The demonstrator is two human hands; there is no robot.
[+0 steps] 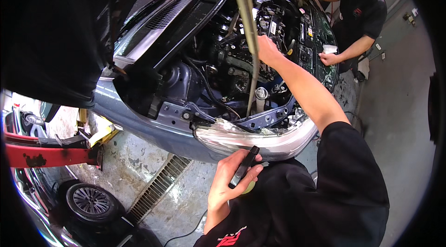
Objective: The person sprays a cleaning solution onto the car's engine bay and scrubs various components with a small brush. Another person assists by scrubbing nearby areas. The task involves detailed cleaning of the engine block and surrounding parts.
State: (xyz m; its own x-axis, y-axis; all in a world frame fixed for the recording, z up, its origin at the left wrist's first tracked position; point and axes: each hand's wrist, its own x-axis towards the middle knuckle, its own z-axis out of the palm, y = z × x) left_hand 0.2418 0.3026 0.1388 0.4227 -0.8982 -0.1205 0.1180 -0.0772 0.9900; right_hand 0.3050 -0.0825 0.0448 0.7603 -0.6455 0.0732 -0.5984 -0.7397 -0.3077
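My left hand (pixel 222 179) is closed around a slim black handheld tool (pixel 244 168) with a grey face; its exact kind does not show. A round yellowish-green thing (pixel 250 187) shows partly beneath that hand. The hand is just in front of the car's clear headlight (pixel 246 139). My right arm reaches over the headlight into the open engine bay. There my right hand (pixel 268 51) is low over the engine (pixel 246 68), beside the long hood prop rod (pixel 252 28). The rod and the hand's own back hide its fingertips, so any grip is unclear.
Across the engine bay a co-worker in black (pixel 367 10) reaches in with one hand and holds a white cup-like thing (pixel 330 49) in the other. The raised hood (pixel 55 38) looms at left. A red lift arm (pixel 51 154), a wheel (pixel 92 202) and a floor grate (pixel 158 186) lie lower left.
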